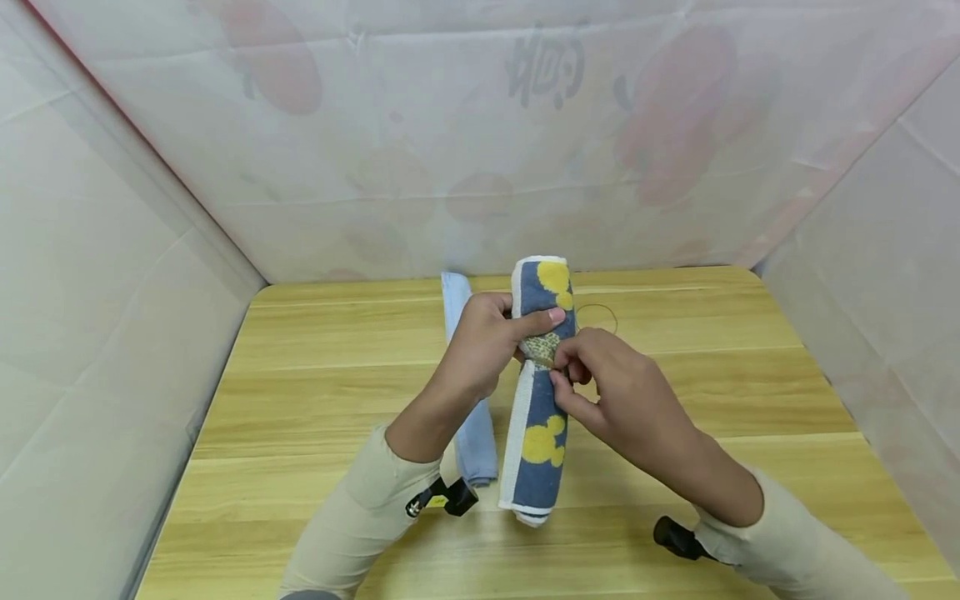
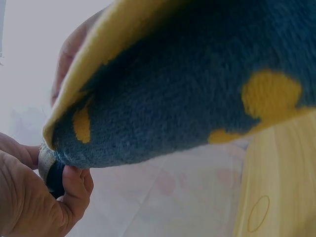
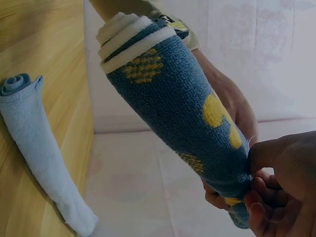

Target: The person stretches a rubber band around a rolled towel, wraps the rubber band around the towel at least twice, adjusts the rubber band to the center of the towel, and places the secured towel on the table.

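Wooden surface (image 1: 675, 392), white sheeting behind. Left hand (image 1: 480, 350) is gripping the rolled blue-yellow towel (image 1: 536, 433) at frame centre, keeping it rolled; right hand (image 1: 607, 375) is pinching its band (image 1: 542, 347). Pale blue roll (image 1: 472, 433) is lying left of it.

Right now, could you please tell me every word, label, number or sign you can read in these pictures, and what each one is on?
None can be read.
Back curtain: one dark printed mark, seen through the fabric, too faint and blurred to read.
Rolled blue towel: yellow shapes only, no text.
Light blue towel roll: plain.
Wooden table: a thin drawn circle, no writing.
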